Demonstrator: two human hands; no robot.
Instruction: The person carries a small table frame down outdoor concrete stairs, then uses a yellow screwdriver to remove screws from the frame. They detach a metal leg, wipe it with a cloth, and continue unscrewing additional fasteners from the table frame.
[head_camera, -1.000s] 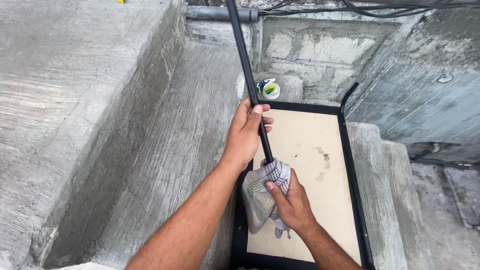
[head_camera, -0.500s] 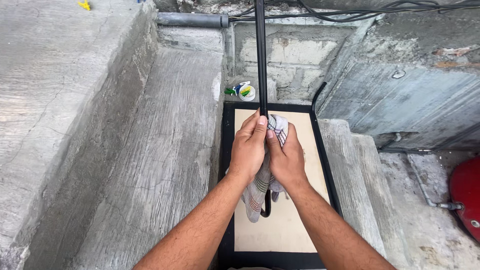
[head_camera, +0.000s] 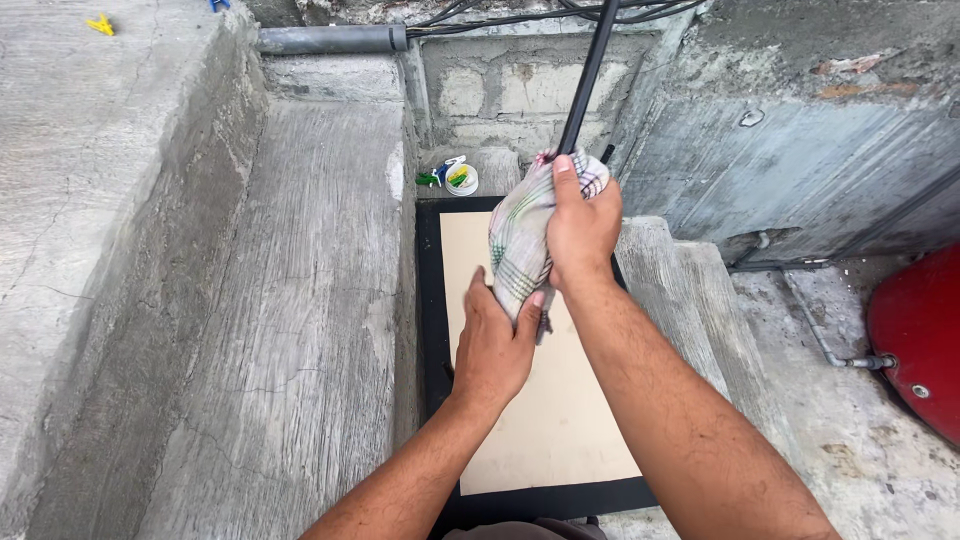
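Concrete makes up the whole left side: a raised ledge (head_camera: 90, 200) with a small yellow clip (head_camera: 100, 24) near its far left corner, then a sloping rough slab (head_camera: 300, 300) running down toward the viewer. A grey pipe (head_camera: 330, 39) lies across the far end of the slab. Just right of the slab, a flat beige panel in a black frame (head_camera: 430, 300) lies in a recess, its near edge toward the person. Beyond the panel's far left corner sits a small round white container (head_camera: 461, 180) holding yellow and green pieces. The left hand (head_camera: 495, 350) is over the panel's middle, fingers curled around the lower end of a checked cloth (head_camera: 520, 245). The right hand (head_camera: 580, 225) is closed on the upper part of the same cloth, which is wrapped around a black rod (head_camera: 585, 85) rising to the top edge of the view. The rod's lower part is hidden by cloth and hands. Concrete steps (head_camera: 690, 300) adjoin the panel's right edge. A red rounded object (head_camera: 920, 340) shows at the right border, with a thin metal pipe (head_camera: 830, 345) reaching it.
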